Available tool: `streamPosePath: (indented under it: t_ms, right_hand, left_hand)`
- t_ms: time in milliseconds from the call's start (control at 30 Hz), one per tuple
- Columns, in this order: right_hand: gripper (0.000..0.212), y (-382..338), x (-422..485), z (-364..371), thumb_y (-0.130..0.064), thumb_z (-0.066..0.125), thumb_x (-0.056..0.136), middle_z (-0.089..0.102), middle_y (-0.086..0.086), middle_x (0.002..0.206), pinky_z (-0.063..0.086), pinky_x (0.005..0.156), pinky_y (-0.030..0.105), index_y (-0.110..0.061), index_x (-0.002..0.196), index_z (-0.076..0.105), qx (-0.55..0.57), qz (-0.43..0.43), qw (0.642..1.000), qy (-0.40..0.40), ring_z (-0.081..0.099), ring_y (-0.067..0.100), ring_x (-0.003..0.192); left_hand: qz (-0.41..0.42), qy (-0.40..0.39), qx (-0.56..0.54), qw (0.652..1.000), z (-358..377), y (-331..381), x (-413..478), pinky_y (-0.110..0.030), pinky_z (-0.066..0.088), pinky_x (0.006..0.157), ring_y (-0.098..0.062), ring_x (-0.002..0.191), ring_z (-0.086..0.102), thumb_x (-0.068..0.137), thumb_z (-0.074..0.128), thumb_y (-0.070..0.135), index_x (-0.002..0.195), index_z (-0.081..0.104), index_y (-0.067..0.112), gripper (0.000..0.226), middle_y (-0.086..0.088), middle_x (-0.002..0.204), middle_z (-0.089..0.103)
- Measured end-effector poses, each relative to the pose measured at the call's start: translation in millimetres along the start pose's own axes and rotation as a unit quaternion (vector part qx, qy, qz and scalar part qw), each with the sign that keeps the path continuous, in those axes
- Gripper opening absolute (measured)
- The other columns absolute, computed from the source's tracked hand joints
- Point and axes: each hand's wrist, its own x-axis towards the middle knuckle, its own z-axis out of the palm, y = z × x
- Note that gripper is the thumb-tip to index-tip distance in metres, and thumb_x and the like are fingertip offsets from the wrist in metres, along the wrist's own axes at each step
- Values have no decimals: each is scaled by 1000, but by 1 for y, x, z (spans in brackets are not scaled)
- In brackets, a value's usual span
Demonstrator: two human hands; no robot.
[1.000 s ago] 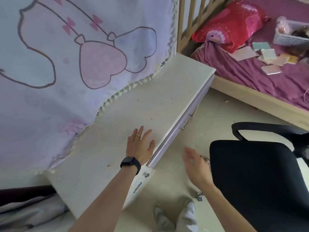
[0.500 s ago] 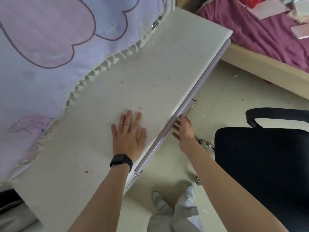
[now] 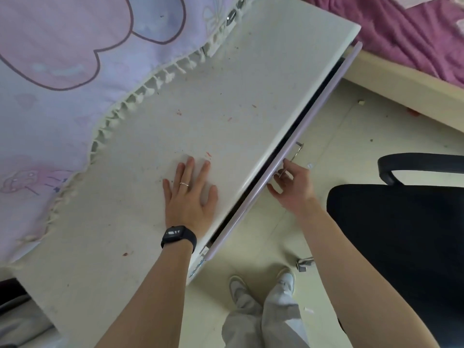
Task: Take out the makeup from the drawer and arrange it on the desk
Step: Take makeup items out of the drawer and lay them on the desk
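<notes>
A white desk (image 3: 226,96) runs diagonally across the view. Its lilac drawer front (image 3: 316,116) stands a narrow gap out from the desk edge, and the gap is dark, so nothing inside shows. My right hand (image 3: 291,189) curls its fingers round the metal drawer handle (image 3: 292,158). My left hand (image 3: 189,194), with a ring and a black wristwatch, presses flat on the desktop beside the drawer. No makeup is visible.
A pink and lilac cloth (image 3: 75,71) with a tasselled edge covers the desk's far side. A black office chair (image 3: 401,247) stands close on the right. A bed with a purple sheet (image 3: 414,33) fills the top right. My feet are on the floor below.
My right hand went from the air to the drawer front, then took the handle. The drawer has come out a narrow gap. My left hand stayed flat on the desk.
</notes>
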Motion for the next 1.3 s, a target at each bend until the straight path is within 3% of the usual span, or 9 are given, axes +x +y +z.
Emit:
streamPosePath:
  t_ms: [233,300,367,467,567,633,700,933,1300]
  right_hand:
    - [10,0,-6,-25,-29,73,83,62,-2,87,50,101,48,-21,83,66,0,-16,1000,12,57,20,102]
    - [38,3,-13,-26,-43,77,81,63,-1,112,54,94,54,-24,113,67,-41,-25,999,17,59,20,113]
    - [89,12,-26,-23,-65,78,72,49,-2,142,52,90,64,-40,148,38,-102,-30,994,19,55,29,125]
    - [122,33,-50,-6,-73,79,62,29,-3,159,55,86,62,-60,148,-6,-248,-54,967,15,48,33,133]
    - [106,47,-51,12,-35,71,90,53,5,132,62,77,50,-56,150,-14,-346,-63,934,53,62,21,101]
    - [99,49,-49,21,-14,56,94,59,7,94,62,73,50,-49,153,-15,-368,-69,924,74,63,23,82]
    - [100,48,-49,25,-5,50,91,56,5,82,61,72,55,-47,154,-15,-365,-69,925,80,61,25,76]
    - [102,48,-54,15,4,47,87,50,4,78,57,68,45,-47,155,-10,-336,-74,936,72,49,22,65]
    - [101,45,-62,0,-1,47,89,53,8,102,55,60,38,-49,153,-14,-345,-63,934,68,51,22,62]
  left_hand:
    - [1,-6,7,1000,0,0,1,-50,2,124,-15,153,3,96,23,54,153,22,45,58,11,166,8]
    - [2,-6,8,1000,0,0,1,-49,1,124,-14,153,3,96,23,54,153,22,45,58,12,166,7]
    - [0,-7,6,1000,0,0,1,-49,0,123,-15,153,3,96,23,54,153,22,45,58,12,166,7]
    - [2,-5,9,1000,1,-1,2,-49,1,123,-15,153,4,96,24,54,153,24,44,58,11,166,8]
    - [4,-3,8,1000,1,-2,2,-49,1,123,-16,153,6,96,25,53,153,25,43,58,11,166,10]
    - [4,-1,9,1000,1,-1,1,-50,2,123,-17,153,7,96,25,53,153,26,43,58,10,166,11]
    - [5,3,7,1000,1,-1,1,-50,3,123,-17,153,8,96,26,53,153,27,42,58,9,166,12]
    - [-4,-6,9,1000,1,-1,1,-50,2,123,-14,153,5,95,24,54,153,25,44,59,12,165,11]
    - [7,-8,2,1000,-3,2,1,-53,5,123,-18,153,8,95,25,54,153,27,43,60,9,165,14]
